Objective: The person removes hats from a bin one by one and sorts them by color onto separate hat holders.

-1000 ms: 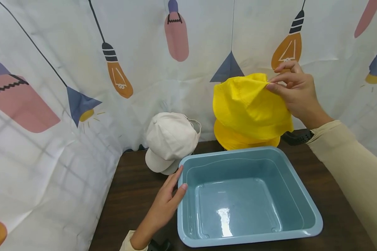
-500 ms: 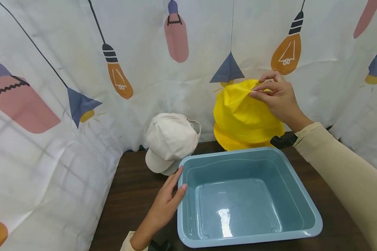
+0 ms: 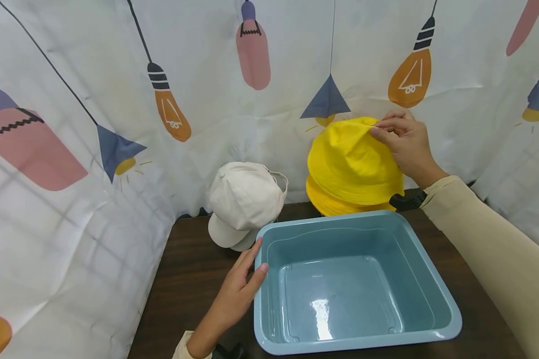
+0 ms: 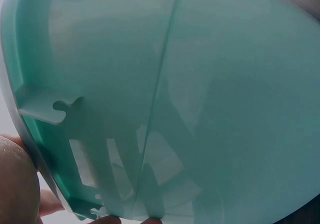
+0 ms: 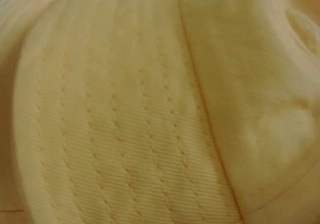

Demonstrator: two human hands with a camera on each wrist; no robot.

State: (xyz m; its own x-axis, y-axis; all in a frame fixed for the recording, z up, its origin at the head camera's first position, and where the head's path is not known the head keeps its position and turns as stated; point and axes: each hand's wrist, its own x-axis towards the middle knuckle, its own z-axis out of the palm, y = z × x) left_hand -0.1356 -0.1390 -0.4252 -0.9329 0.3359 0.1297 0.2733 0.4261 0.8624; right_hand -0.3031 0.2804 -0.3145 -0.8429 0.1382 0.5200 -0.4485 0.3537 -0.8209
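My right hand pinches the crown of a yellow bucket hat at the back right. The hat sits over a second yellow hat, whose lower edge shows beneath it. Close up in the right wrist view are the stitched brim and part of the crown. With my left hand I hold the near-left rim of a pale blue plastic basin. The left wrist view shows the thumb at the rim and fingertips low against the outer wall.
Left of the yellow hats, behind the basin's corner, stands a white cap, with another brim peeking out under its own. All rest on a dark wooden table. A printed cloth hangs close behind and along the left side.
My right hand has come down and slightly left with the yellow bucket hat, which settles over the lower hat, its brim now showing. The left hand and basin stay put.
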